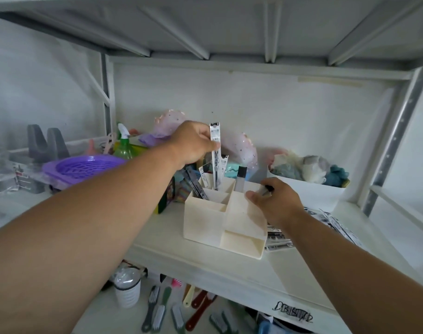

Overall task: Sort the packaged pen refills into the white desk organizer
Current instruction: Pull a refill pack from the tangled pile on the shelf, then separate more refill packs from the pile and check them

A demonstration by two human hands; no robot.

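My left hand (193, 143) pinches a refill pack (215, 155) upright, its tip in a back slot of the organizer (205, 225). My right hand (275, 201) grips the rim, pinching a pen (268, 189). Releasing crooked could topple it onto neighbouring packs (223, 165).

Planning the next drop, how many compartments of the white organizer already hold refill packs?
3: the far-left slot, the back slot where the left hand lowers a clear packaged refill, and the slot beside it. More may be hidden.
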